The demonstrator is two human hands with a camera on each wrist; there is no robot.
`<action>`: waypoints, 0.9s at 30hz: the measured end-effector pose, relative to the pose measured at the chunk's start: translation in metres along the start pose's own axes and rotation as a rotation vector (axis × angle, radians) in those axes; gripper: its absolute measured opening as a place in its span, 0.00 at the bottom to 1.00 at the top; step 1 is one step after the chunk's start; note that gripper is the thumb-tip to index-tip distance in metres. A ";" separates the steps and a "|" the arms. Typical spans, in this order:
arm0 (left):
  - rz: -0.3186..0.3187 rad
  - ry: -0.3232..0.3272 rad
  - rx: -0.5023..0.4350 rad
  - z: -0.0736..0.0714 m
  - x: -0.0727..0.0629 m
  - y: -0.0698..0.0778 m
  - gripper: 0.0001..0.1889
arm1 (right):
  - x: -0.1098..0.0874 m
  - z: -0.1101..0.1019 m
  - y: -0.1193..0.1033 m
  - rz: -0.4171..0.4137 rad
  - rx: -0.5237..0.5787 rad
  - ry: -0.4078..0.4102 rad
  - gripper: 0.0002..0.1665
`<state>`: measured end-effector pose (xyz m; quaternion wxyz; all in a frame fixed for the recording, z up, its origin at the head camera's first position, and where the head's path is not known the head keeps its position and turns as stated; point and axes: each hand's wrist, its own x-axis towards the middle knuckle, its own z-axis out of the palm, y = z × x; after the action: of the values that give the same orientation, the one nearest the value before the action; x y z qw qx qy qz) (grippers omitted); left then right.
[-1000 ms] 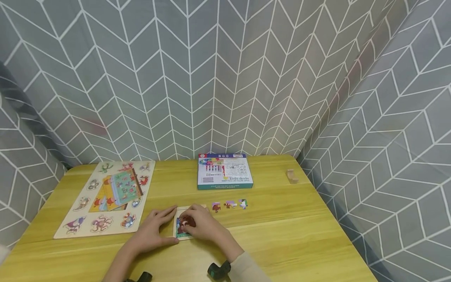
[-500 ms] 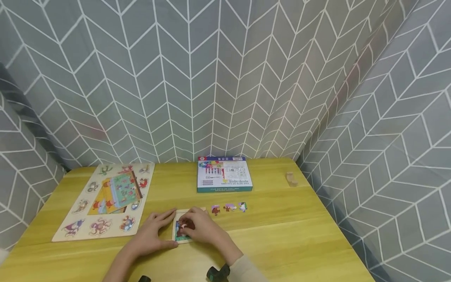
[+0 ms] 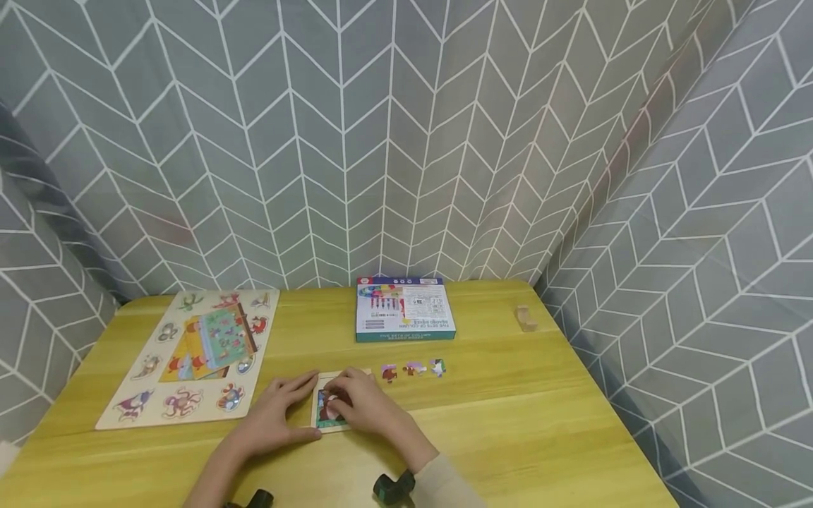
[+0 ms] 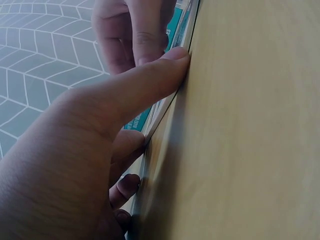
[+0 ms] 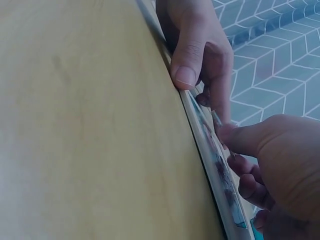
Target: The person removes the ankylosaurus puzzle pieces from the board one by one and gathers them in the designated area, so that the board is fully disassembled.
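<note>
A small wooden puzzle tray (image 3: 323, 424) with a pale rim lies on the table, partly filled with a brown and teal picture. My left hand (image 3: 274, 416) holds it from the left, thumb at the near edge and fingertips at the far edge. Over the tray, my right hand (image 3: 363, 403) pinches a thin puzzle piece (image 5: 216, 119) between thumb and fingers. The piece's picture is hidden in the right wrist view. Three loose puzzle pieces, one brown (image 3: 389, 373), one purple and brown (image 3: 416, 368), one white and green (image 3: 438, 367), lie in a row to the right.
A large board (image 3: 149, 384) with sea animals stands flat at the left, with colourful cards (image 3: 224, 339) on it. A boxed set (image 3: 405, 310) lies at the back. A small wooden block (image 3: 526, 318) sits near the right edge. Grey patterned curtains (image 3: 406, 141) surround the table.
My right fingers have shifted slightly over the tray, and the brown picture under them looks a little different. My left hand stays in place at the tray.
</note>
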<state>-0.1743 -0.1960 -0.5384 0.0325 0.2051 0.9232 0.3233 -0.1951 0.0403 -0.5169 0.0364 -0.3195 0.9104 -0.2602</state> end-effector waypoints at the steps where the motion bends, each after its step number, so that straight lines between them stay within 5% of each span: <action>1: -0.002 -0.002 -0.003 0.000 0.000 0.000 0.56 | -0.001 -0.001 0.001 0.003 0.011 0.003 0.16; 8: -0.013 -0.014 -0.004 0.001 -0.001 0.001 0.56 | -0.020 -0.021 0.019 0.069 0.134 0.093 0.17; 17: -0.004 -0.026 0.008 0.002 0.001 0.001 0.57 | -0.070 -0.033 0.058 0.129 0.090 0.147 0.14; 27: -0.009 -0.014 -0.007 -0.002 0.000 0.003 0.56 | -0.074 -0.031 0.066 0.108 0.076 0.158 0.15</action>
<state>-0.1739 -0.1946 -0.5348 0.0411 0.2031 0.9228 0.3248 -0.1809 0.1422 -0.5298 -0.0094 -0.2466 0.9158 -0.3167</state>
